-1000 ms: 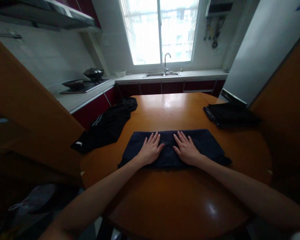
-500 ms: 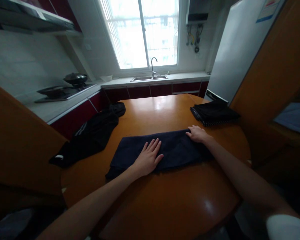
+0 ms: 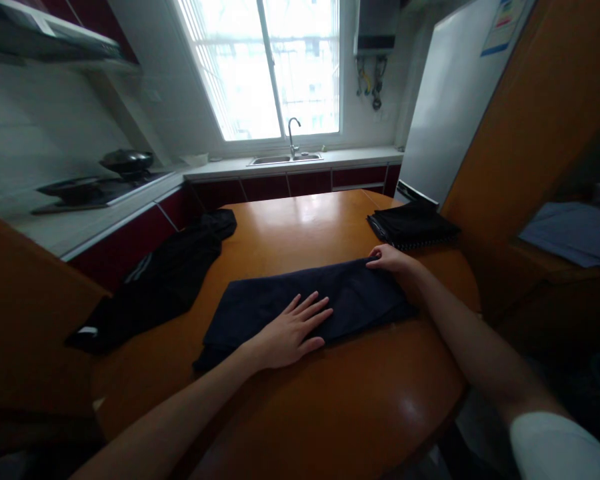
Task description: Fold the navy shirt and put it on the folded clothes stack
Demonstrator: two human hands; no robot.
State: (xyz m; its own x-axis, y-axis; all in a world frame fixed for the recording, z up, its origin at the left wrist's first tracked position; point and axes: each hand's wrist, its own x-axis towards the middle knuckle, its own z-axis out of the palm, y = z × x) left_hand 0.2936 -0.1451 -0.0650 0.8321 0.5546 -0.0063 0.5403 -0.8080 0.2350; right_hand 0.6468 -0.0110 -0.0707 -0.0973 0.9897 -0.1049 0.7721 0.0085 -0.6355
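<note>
A folded dark navy garment (image 3: 260, 307) lies crosswise on the wooden table in front of me; its exact kind does not show. My left hand (image 3: 293, 330) rests palm down on its near middle, fingers spread, the thumb by the near edge. At the far right corner, my right hand (image 3: 390, 259) has its thumb and fingers closed on the cloth edge. Beyond it is a stack of folded black clothes (image 3: 415, 225). On the left, a loose black garment (image 3: 165, 273) with white marks is draped along the table edge.
The rounded wooden table (image 3: 300, 230) reaches toward a counter with a sink (image 3: 280, 160) under the window. Pans (image 3: 125, 161) stand on the stove at left. A fridge (image 3: 450, 107) stands at right, and light blue cloth (image 3: 575, 230) lies beyond the wooden panel.
My left hand has slid slightly right and toward the near edge of the navy garment. My right hand's fingers have drawn together at the far edge. The view has turned a little right.
</note>
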